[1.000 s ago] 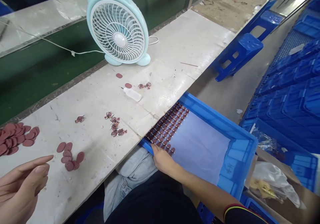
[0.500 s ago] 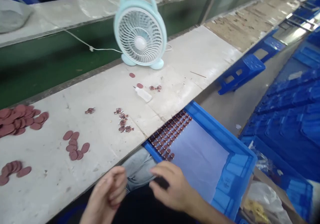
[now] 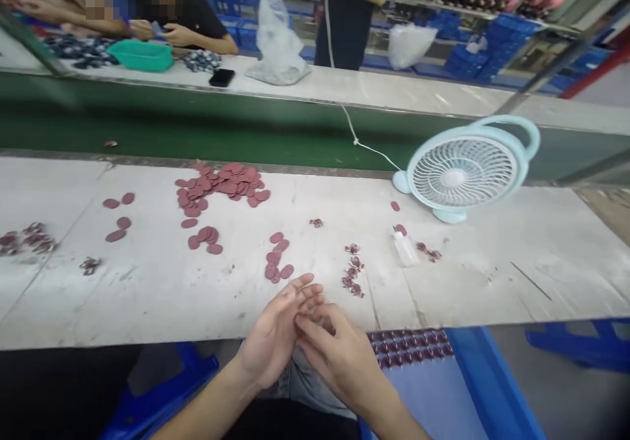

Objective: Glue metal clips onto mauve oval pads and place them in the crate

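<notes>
My left hand (image 3: 278, 328) is palm up at the table's front edge, its fingers apart and a little curled. Against its fingers my right hand (image 3: 332, 345) is closed in a pinch; anything between the fingertips is too small to make out. Beyond the hands lies a small group of reddish-brown oval discs (image 3: 273, 256). To the right of it is a row of small shiny brown pieces (image 3: 353, 273). A blue crate (image 3: 485, 374) at the lower right holds rows of brown pieces (image 3: 411, 348) on a pale sheet.
A light-blue fan (image 3: 453, 178) stands at the back right, near a white bottle (image 3: 405, 250). A large disc pile (image 3: 231, 181) lies at the back. A green basket (image 3: 142, 55), a phone (image 3: 222, 78) and people are across the divider.
The view has swung left. My hands were apart before; now the right one has come in against the left one's fingers.
</notes>
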### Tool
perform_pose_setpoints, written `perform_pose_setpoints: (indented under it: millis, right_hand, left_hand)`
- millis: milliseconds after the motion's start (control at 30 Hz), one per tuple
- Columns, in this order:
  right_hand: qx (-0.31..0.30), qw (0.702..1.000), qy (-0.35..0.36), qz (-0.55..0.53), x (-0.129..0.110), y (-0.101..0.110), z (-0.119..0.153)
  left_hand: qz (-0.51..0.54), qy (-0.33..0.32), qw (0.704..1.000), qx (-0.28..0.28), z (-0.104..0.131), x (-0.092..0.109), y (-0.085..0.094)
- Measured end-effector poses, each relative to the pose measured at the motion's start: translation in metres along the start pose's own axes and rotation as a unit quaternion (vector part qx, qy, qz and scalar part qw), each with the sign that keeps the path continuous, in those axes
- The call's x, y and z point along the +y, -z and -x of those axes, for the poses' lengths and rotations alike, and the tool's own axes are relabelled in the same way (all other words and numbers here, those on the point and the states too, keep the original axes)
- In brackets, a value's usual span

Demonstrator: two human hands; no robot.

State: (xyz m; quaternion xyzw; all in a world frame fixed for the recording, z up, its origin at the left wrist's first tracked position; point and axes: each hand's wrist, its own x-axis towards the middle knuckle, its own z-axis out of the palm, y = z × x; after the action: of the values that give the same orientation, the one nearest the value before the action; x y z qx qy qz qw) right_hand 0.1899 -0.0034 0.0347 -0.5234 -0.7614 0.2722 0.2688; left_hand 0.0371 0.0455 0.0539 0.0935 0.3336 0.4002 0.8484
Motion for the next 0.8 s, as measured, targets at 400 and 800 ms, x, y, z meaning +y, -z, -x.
perform_pose_setpoints:
  millis: [400, 800]
  right_hand:
    - [0.036, 0.947, -0.156, -0.279, 0.006, 0.011, -0.036]
    - [0.088, 0.982, -0.081, -0.146, -0.004, -0.008, -0.03]
  left_hand:
    - [-0.261, -0.115, 0.958, -0.018, 0.003, 0.008, 0.046]
    - [-0.138, -0.072, 0.984, -0.083, -0.008, 0.007, 0.049]
